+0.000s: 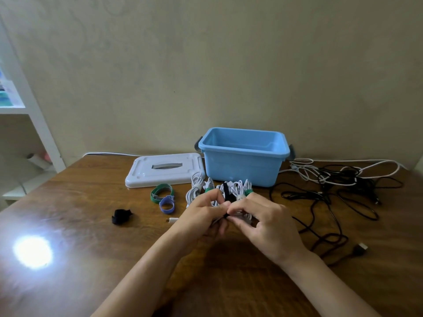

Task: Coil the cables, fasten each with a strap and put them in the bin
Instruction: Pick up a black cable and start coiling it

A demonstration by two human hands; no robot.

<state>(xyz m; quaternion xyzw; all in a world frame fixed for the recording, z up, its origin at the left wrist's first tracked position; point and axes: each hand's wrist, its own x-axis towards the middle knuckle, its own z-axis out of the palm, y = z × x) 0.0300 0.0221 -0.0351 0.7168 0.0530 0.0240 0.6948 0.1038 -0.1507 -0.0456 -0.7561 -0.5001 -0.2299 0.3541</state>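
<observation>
White coiled cable (238, 216) sits pinched with its black strap (226, 191) between left grip (203, 213) and right grip (263, 223), short of the light-blue plastic bin (242, 154); a slipping pinch could spring the loops loose.

I saw a light blue bin (242, 164) on the brown wood-grain table (91, 225). Left of the bin lay a white lid (163, 170), a green strap (160, 193), a purple strap (167, 204) and a black strap (121, 216); right of it, tangled black and white cables (332, 181).
</observation>
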